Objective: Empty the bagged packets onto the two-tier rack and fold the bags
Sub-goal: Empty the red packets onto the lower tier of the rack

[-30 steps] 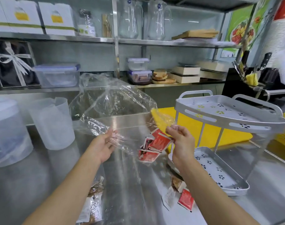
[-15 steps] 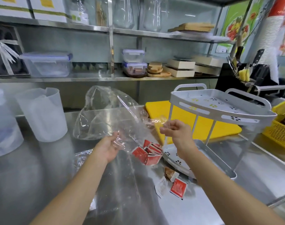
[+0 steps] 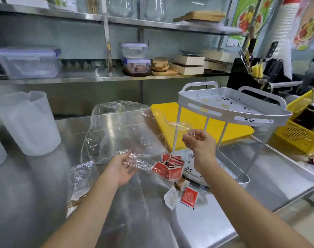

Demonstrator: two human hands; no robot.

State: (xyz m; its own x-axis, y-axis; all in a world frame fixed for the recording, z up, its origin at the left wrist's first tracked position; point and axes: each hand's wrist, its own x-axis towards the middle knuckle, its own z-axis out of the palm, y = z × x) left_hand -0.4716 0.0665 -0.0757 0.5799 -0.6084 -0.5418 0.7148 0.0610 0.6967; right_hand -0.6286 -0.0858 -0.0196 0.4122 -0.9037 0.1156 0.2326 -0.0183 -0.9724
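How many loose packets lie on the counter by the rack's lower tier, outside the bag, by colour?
Red packet: 1
White packet: 1
Brown packet: 1
Total: 3
The red ones inside the bag overlap too much to count.

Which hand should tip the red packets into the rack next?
Probably the right hand. It pinches the bag edge just in front of the rack, above its lower tier. The left hand holds the bag farther from the rack, beside the red packets, which lie at the tier's edge.
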